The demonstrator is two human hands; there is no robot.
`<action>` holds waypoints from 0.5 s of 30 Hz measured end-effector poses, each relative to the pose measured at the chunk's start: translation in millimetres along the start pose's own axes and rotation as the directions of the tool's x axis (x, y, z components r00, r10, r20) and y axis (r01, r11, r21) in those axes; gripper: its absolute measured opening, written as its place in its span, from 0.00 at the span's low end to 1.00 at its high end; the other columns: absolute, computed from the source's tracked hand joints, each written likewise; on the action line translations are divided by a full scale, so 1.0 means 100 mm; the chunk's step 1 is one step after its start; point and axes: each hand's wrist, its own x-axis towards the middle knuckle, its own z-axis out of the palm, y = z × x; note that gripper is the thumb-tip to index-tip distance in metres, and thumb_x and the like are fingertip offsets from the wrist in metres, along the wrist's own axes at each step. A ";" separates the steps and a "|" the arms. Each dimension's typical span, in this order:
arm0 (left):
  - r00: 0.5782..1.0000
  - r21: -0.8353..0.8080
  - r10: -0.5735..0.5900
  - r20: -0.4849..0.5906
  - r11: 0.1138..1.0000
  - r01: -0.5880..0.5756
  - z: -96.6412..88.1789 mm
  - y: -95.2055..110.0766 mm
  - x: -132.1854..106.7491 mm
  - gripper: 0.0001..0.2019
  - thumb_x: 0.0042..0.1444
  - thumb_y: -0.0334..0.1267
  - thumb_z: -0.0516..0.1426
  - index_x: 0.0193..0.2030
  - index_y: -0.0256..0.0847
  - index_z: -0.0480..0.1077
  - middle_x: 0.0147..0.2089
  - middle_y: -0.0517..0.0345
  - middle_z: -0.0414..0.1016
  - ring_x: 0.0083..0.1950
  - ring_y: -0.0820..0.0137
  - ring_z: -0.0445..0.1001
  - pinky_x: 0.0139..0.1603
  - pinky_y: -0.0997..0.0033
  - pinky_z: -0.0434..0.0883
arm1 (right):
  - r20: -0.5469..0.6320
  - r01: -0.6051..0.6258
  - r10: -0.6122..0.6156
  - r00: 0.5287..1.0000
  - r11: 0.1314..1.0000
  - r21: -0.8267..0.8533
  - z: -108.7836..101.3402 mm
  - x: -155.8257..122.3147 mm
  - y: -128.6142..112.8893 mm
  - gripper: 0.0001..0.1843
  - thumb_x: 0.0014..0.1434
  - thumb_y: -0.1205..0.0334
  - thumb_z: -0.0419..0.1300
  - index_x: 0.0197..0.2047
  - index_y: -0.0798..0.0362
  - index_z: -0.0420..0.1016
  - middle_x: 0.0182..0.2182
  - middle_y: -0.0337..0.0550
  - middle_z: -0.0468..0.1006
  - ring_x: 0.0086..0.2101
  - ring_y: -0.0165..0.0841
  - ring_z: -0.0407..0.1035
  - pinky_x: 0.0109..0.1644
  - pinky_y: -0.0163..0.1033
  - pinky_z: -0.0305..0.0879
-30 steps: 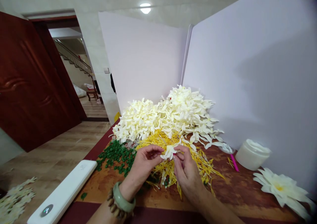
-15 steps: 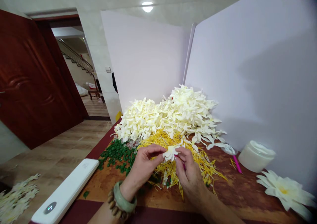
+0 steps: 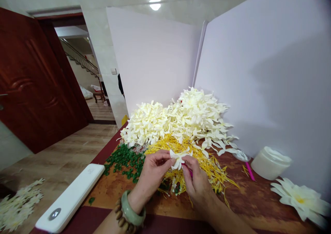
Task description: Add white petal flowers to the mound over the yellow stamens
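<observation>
Above the yellow stamens, a small white artificial flower [image 3: 178, 159] is held up between both hands. My left hand [image 3: 156, 168], with a jade bangle and a beaded bracelet on its wrist, pinches the flower's left side. At its right side and underside are the closed fingers of my right hand [image 3: 196, 178]. A thin pink tool [image 3: 190, 172] shows partly between these right fingers; the rest of it is hidden. Just beneath the hands spreads a loose pile of yellow stamens [image 3: 165, 145].
White petals [image 3: 155, 120] are heaped against the white panels. Green plastic pieces [image 3: 124, 161] and a white power bank-like device [image 3: 72, 196] lie left. Rightward are a pink-handled tool [image 3: 250, 171], a white jar [image 3: 270, 163] and a larger finished-looking flower [image 3: 300, 199].
The small flower has turned slightly, its petals now pointing more upward and to the right. Both hands keep their hold in nearly the same place. The view has shifted a little.
</observation>
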 end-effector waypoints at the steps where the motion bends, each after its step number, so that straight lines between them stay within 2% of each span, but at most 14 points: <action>1: 1.000 -0.013 -0.011 -0.002 1.000 0.011 0.00 0.00 0.00 0.04 0.39 0.35 0.63 0.22 0.37 0.75 0.32 0.56 0.72 0.33 0.72 0.67 0.36 0.74 0.64 | -0.003 0.006 -0.006 1.000 1.000 -0.011 0.00 0.00 0.00 0.12 0.58 0.68 0.43 0.46 0.53 0.58 0.32 0.47 0.75 0.30 0.34 0.72 0.35 0.37 0.67; 3: 0.998 -0.035 -0.048 0.040 0.998 0.049 0.00 0.00 -0.01 0.05 0.40 0.36 0.62 0.25 0.38 0.76 0.32 0.56 0.74 0.33 0.72 0.68 0.37 0.73 0.64 | -0.019 0.024 -0.025 1.000 0.999 -0.024 0.01 0.00 -0.01 0.13 0.58 0.69 0.44 0.46 0.53 0.59 0.35 0.48 0.75 0.32 0.34 0.72 0.35 0.37 0.67; 6: 0.987 -0.048 -0.102 0.122 0.993 0.109 0.01 -0.01 -0.04 0.07 0.43 0.38 0.61 0.28 0.38 0.76 0.27 0.58 0.74 0.29 0.73 0.67 0.34 0.73 0.64 | -0.041 0.049 -0.051 0.998 0.998 -0.046 0.01 -0.01 -0.02 0.14 0.57 0.70 0.43 0.46 0.52 0.60 0.34 0.47 0.76 0.31 0.34 0.72 0.34 0.37 0.68; 10: 0.984 -0.033 -0.096 0.152 0.994 0.102 0.04 -0.03 -0.06 0.06 0.43 0.38 0.60 0.27 0.37 0.74 0.25 0.59 0.72 0.27 0.75 0.66 0.30 0.75 0.63 | -0.062 0.051 -0.054 0.997 0.997 -0.057 0.03 -0.04 0.00 0.14 0.57 0.71 0.43 0.45 0.53 0.61 0.33 0.48 0.76 0.31 0.34 0.72 0.34 0.37 0.68; 15: 0.980 -0.077 -0.074 0.185 0.993 0.089 0.01 0.05 -0.08 0.04 0.43 0.32 0.60 0.28 0.37 0.71 0.29 0.59 0.71 0.32 0.73 0.68 0.35 0.75 0.63 | -0.064 0.034 -0.032 0.997 0.999 0.025 0.02 -0.05 0.02 0.21 0.58 0.69 0.44 0.55 0.53 0.54 0.41 0.51 0.74 0.35 0.35 0.72 0.36 0.39 0.68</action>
